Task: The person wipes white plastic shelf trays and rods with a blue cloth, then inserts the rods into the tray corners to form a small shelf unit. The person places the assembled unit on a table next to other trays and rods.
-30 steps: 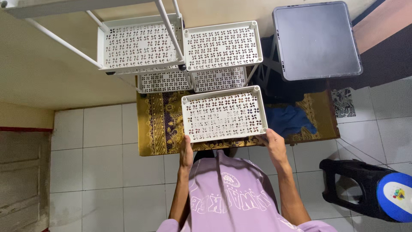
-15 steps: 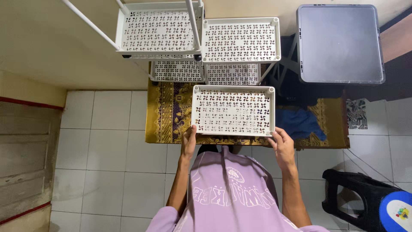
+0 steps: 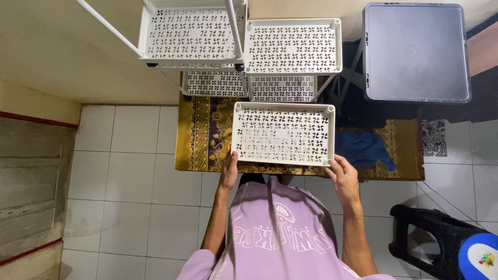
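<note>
I hold a white perforated plastic tray (image 3: 282,133) level in front of me, above a gold patterned rug (image 3: 199,135). My left hand (image 3: 229,170) grips its near left corner. My right hand (image 3: 342,176) grips its near right corner. Beyond the tray stand two white rack units with matching perforated shelves, the left rack (image 3: 192,33) and the right rack (image 3: 292,45), each with a lower shelf visible beneath.
A grey square table (image 3: 416,52) stands at the upper right. A blue cloth (image 3: 363,149) lies on the rug by the tray. A black stool (image 3: 433,243) and a blue round lid (image 3: 480,256) sit at the lower right. White floor tiles surround the rug.
The tray has stayed in both hands while the view shifted, so the racks and tray sit slightly lower and more to the right in frame.
</note>
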